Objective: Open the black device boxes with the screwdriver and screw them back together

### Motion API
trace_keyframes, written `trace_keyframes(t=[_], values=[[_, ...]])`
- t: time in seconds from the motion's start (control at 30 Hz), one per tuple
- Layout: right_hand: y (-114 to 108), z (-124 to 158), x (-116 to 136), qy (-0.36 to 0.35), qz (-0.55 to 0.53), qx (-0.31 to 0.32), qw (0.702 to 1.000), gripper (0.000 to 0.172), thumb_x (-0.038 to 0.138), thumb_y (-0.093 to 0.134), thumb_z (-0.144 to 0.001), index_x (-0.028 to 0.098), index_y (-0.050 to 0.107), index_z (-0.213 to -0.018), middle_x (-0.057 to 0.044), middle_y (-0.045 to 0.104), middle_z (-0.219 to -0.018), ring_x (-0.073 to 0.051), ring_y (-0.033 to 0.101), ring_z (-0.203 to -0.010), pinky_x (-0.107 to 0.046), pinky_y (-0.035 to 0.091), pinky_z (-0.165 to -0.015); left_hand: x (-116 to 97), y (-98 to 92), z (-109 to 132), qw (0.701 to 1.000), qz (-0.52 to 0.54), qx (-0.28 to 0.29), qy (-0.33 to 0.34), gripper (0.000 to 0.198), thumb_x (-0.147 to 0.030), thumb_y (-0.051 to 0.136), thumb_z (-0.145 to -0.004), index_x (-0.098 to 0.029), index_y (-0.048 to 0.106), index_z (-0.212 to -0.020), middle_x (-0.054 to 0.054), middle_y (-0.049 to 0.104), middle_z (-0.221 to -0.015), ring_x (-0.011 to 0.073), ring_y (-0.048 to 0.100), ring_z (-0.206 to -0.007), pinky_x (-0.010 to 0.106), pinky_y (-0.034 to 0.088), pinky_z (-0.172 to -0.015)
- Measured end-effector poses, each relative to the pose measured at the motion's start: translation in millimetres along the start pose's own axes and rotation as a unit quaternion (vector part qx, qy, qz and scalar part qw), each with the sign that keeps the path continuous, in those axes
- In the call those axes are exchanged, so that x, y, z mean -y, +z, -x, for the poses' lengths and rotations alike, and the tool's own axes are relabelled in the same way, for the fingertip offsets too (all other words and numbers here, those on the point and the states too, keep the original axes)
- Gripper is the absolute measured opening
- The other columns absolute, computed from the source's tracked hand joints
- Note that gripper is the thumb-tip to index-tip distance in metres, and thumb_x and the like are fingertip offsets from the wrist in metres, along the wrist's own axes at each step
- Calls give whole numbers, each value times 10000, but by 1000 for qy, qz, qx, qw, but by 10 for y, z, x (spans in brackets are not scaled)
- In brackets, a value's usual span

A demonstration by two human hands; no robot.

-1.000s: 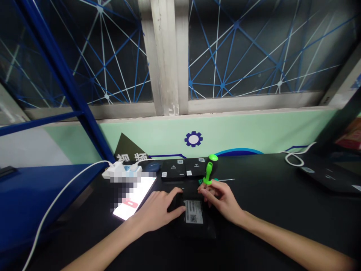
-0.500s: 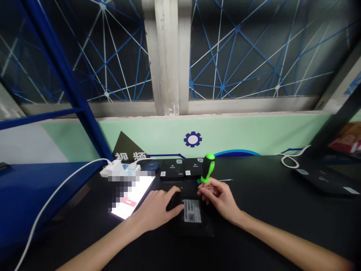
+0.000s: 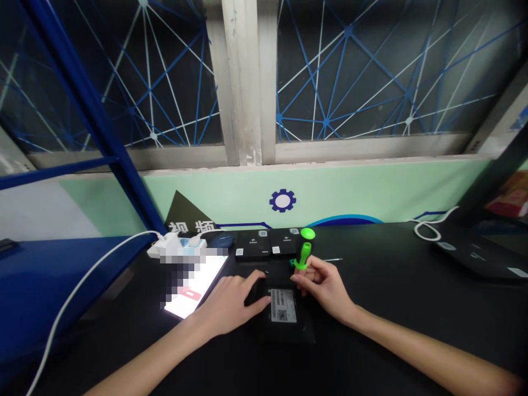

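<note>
A black device [image 3: 285, 331] with a silvery printed label [image 3: 283, 306] lies on the dark table in front of me. My left hand [image 3: 236, 301] grips its left side, thumb near the label and fingers over the far part. The fingers of my right hand [image 3: 322, 281] pinch a green and black screwdriver [image 3: 304, 254] low down, its handle pointing up. The screwdriver's tip is hidden behind the fingers, at the device's right side, so contact cannot be made out. Behind that hand, a thin metal rod [image 3: 333, 259] and a small green piece [image 3: 292, 263] show.
Two black boxes [image 3: 252, 245] stand at the back of the table. To the left are a lit tablet-like screen [image 3: 206, 275], a white power strip [image 3: 157, 250] and a white cable [image 3: 68, 294]. A flat black device [image 3: 478, 258] and a white cable loop [image 3: 427, 234] lie at right.
The screwdriver handle has turned, its green stripe now facing me more. My right hand stays in nearly the same place, and the left hand keeps its hold. The view has shifted slightly.
</note>
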State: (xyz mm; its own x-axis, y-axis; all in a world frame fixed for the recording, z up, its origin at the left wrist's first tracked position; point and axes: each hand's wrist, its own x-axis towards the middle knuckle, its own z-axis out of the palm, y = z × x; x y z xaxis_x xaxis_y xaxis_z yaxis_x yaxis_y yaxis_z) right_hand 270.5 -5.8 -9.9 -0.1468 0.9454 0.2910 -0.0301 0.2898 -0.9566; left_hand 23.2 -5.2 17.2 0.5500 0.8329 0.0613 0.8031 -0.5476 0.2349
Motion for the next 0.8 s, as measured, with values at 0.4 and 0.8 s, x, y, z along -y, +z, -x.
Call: trace_keyframes(t=[0.4,0.8], values=[[-30,0,-19,-34,23,29,999,270,425,741,-852,166,666,-863,6,613,-654,-103,559,-525,-220,521,-498,-2,1,-14,1000,-1,3,-6,483,-617,416,-974,-284,526,-1306,-28,552,-677,208,588,-620,267,341,-591],[-68,16,-3,-14,28,71,997,297,440,574,-970,169,692,-997,-43,674,-779,-88,529,-524,-188,425,-430,-20,-2,-1,1000,-1,2,-4,470,-608,422,-974,-283,529,-1297,-30,567,-677,207,579,-599,277,354,-602]])
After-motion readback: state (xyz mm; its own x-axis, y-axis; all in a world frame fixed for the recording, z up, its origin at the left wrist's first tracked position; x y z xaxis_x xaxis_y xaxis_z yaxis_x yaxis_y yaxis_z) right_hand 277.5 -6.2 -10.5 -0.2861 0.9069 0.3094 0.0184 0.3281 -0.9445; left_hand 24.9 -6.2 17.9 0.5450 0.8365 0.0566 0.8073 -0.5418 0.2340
